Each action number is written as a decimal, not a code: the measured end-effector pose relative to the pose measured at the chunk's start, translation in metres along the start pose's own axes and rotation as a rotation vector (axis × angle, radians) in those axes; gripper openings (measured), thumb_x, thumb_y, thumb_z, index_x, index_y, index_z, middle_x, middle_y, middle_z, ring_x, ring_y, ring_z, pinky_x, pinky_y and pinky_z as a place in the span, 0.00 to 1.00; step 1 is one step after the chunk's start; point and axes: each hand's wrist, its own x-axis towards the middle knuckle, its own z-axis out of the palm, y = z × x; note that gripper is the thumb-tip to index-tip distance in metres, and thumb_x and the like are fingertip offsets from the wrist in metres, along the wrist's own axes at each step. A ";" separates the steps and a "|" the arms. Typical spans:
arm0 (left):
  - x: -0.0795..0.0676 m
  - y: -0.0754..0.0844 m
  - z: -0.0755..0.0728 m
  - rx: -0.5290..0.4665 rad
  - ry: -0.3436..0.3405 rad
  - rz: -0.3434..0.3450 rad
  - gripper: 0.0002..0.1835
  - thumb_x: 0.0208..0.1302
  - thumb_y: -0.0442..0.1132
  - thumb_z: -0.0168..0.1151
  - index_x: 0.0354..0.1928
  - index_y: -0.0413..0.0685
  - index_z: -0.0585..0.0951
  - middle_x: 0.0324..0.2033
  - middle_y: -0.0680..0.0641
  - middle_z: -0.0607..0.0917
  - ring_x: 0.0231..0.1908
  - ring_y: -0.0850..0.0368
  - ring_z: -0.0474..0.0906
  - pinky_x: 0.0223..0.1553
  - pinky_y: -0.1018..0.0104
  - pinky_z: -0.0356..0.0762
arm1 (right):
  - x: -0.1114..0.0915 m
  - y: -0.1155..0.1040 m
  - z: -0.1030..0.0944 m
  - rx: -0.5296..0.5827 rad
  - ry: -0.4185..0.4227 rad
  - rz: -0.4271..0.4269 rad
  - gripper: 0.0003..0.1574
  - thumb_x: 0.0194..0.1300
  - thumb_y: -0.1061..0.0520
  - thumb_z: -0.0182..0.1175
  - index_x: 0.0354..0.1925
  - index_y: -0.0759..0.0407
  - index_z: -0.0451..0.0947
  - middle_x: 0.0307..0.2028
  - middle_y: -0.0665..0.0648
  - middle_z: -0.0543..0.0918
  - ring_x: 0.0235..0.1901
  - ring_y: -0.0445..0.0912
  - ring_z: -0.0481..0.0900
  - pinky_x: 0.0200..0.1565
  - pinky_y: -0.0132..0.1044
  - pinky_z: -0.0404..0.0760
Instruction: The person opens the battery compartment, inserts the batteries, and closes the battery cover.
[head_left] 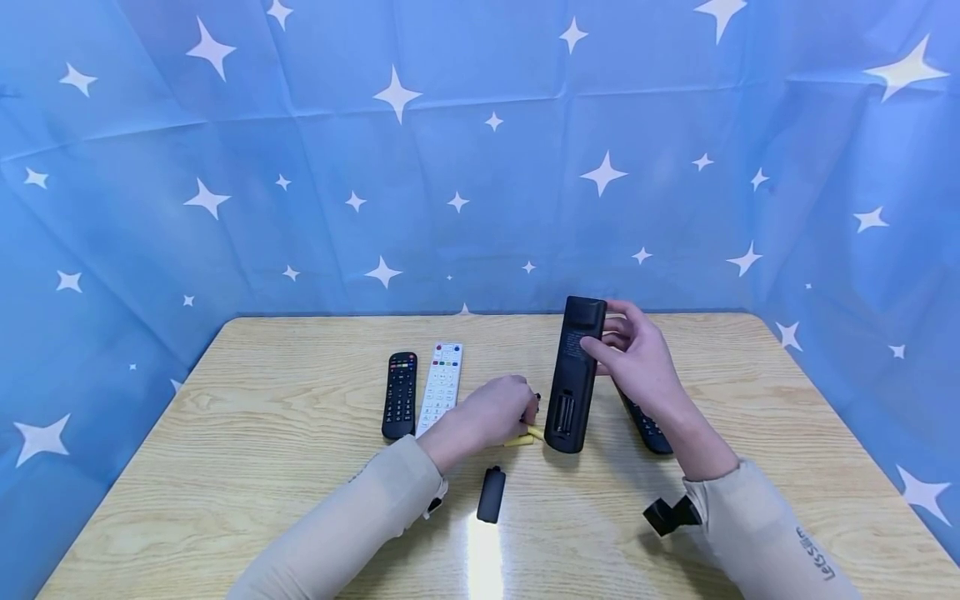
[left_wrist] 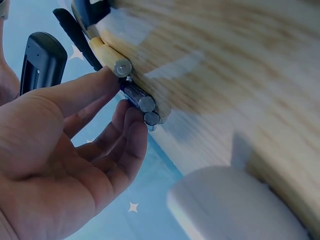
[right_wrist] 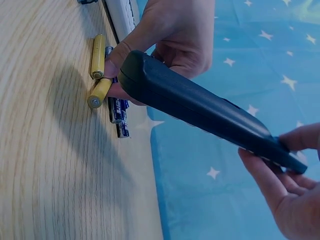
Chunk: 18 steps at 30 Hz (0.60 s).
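My right hand [head_left: 637, 362] grips a black remote control [head_left: 576, 367] by its upper end, holding it raised with its back towards the head camera. Low on that back the battery compartment [head_left: 565, 412] is uncovered; whether a battery sits in it, I cannot tell. Just left of the remote, my left hand [head_left: 498, 408] reaches down and pinches a yellow battery [right_wrist: 100, 93] between thumb and finger. Another yellow battery [right_wrist: 98, 56] lies on the table against it. Several dark blue batteries [right_wrist: 119, 117] lie close by, partly hidden by the fingers.
A loose black battery cover [head_left: 491, 494] lies in front of the hands. Left of them are a black remote [head_left: 400, 396] and a white remote [head_left: 441, 383], faces up. Another black remote [head_left: 651, 429] lies under the right forearm. A starry blue curtain [head_left: 480, 183] surrounds the wooden table [head_left: 247, 467].
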 end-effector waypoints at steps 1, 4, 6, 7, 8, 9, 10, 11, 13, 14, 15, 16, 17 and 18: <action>0.000 0.000 0.000 -0.001 -0.005 -0.006 0.06 0.58 0.36 0.69 0.25 0.54 0.86 0.26 0.58 0.76 0.31 0.64 0.69 0.31 0.75 0.69 | 0.000 0.000 0.000 0.002 -0.001 0.000 0.42 0.65 0.57 0.63 0.71 0.57 0.55 0.51 0.65 0.77 0.43 0.47 0.80 0.35 0.42 0.84; -0.001 0.001 0.000 -0.003 -0.016 -0.020 0.04 0.59 0.37 0.69 0.27 0.54 0.86 0.29 0.58 0.76 0.33 0.64 0.69 0.32 0.76 0.70 | 0.000 -0.002 0.000 0.010 -0.003 -0.001 0.42 0.65 0.57 0.63 0.71 0.56 0.54 0.52 0.65 0.76 0.43 0.47 0.80 0.35 0.42 0.84; -0.002 0.001 -0.001 -0.005 -0.018 -0.023 0.04 0.58 0.38 0.69 0.27 0.54 0.86 0.29 0.57 0.76 0.33 0.64 0.70 0.32 0.76 0.70 | -0.001 -0.002 0.000 0.012 -0.003 -0.002 0.43 0.65 0.58 0.62 0.72 0.56 0.54 0.52 0.66 0.76 0.43 0.47 0.80 0.35 0.42 0.84; -0.002 0.001 -0.002 -0.004 -0.019 -0.025 0.03 0.58 0.38 0.70 0.27 0.54 0.86 0.29 0.57 0.76 0.33 0.64 0.70 0.33 0.76 0.71 | -0.001 -0.002 0.000 0.014 -0.002 -0.001 0.42 0.65 0.58 0.62 0.72 0.56 0.54 0.52 0.66 0.76 0.43 0.47 0.80 0.35 0.42 0.84; -0.002 0.001 -0.002 -0.003 -0.018 -0.027 0.04 0.57 0.38 0.70 0.27 0.54 0.86 0.29 0.57 0.76 0.33 0.64 0.70 0.33 0.76 0.71 | -0.001 -0.002 0.000 0.013 0.000 0.001 0.42 0.65 0.58 0.63 0.71 0.56 0.54 0.52 0.66 0.76 0.43 0.47 0.80 0.35 0.42 0.84; -0.003 0.001 -0.003 -0.007 -0.019 -0.031 0.03 0.57 0.38 0.70 0.27 0.53 0.86 0.29 0.56 0.76 0.32 0.64 0.70 0.32 0.76 0.71 | 0.000 -0.002 0.000 0.014 0.002 0.001 0.42 0.65 0.58 0.63 0.71 0.56 0.54 0.52 0.65 0.76 0.43 0.47 0.80 0.35 0.42 0.84; -0.004 0.000 -0.004 -0.015 -0.020 -0.037 0.03 0.56 0.37 0.71 0.27 0.53 0.86 0.29 0.56 0.75 0.31 0.64 0.70 0.32 0.76 0.72 | 0.000 -0.001 0.000 0.011 0.004 0.001 0.42 0.65 0.58 0.63 0.71 0.56 0.55 0.51 0.65 0.77 0.43 0.47 0.80 0.35 0.42 0.84; -0.004 0.000 -0.005 -0.022 -0.025 -0.045 0.03 0.56 0.37 0.71 0.27 0.52 0.86 0.29 0.56 0.75 0.31 0.64 0.71 0.31 0.76 0.72 | 0.000 -0.001 0.000 0.010 0.008 0.002 0.41 0.65 0.58 0.63 0.71 0.56 0.55 0.51 0.65 0.77 0.42 0.47 0.80 0.35 0.42 0.84; -0.005 -0.001 -0.006 -0.050 -0.034 -0.066 0.04 0.57 0.36 0.70 0.27 0.51 0.85 0.28 0.55 0.75 0.29 0.64 0.70 0.30 0.75 0.72 | 0.000 0.000 0.000 0.005 0.013 0.002 0.41 0.65 0.58 0.63 0.70 0.56 0.56 0.50 0.65 0.77 0.42 0.46 0.80 0.35 0.42 0.84; -0.006 -0.002 -0.006 -0.072 -0.041 -0.078 0.04 0.58 0.36 0.69 0.26 0.50 0.84 0.28 0.55 0.75 0.28 0.63 0.70 0.29 0.75 0.72 | 0.001 0.000 0.000 0.003 0.015 0.001 0.40 0.65 0.58 0.63 0.70 0.56 0.56 0.50 0.65 0.77 0.42 0.47 0.80 0.35 0.42 0.84; -0.007 -0.003 -0.007 -0.098 -0.048 -0.092 0.05 0.59 0.36 0.68 0.26 0.50 0.84 0.27 0.55 0.75 0.27 0.63 0.70 0.28 0.74 0.71 | 0.001 0.001 0.000 0.001 0.016 -0.002 0.40 0.65 0.58 0.63 0.70 0.57 0.57 0.50 0.65 0.77 0.42 0.47 0.81 0.35 0.42 0.84; -0.008 -0.004 -0.007 -0.123 -0.052 -0.104 0.05 0.61 0.36 0.67 0.26 0.49 0.83 0.27 0.55 0.76 0.27 0.63 0.70 0.27 0.74 0.71 | 0.001 0.001 0.000 -0.002 0.016 -0.005 0.40 0.65 0.58 0.63 0.70 0.57 0.57 0.50 0.65 0.77 0.41 0.47 0.81 0.35 0.42 0.84; -0.009 -0.005 -0.007 -0.144 -0.052 -0.113 0.06 0.61 0.36 0.66 0.26 0.49 0.82 0.26 0.56 0.76 0.26 0.63 0.71 0.26 0.74 0.71 | 0.001 0.002 0.000 -0.004 0.015 -0.008 0.40 0.65 0.58 0.63 0.70 0.57 0.57 0.49 0.65 0.77 0.41 0.47 0.81 0.35 0.42 0.84; -0.010 -0.006 -0.007 -0.168 -0.049 -0.121 0.07 0.62 0.36 0.65 0.26 0.49 0.81 0.24 0.56 0.76 0.25 0.63 0.71 0.26 0.74 0.71 | 0.001 0.002 0.000 -0.007 0.012 -0.011 0.40 0.65 0.58 0.63 0.70 0.57 0.57 0.49 0.65 0.77 0.41 0.48 0.81 0.34 0.42 0.84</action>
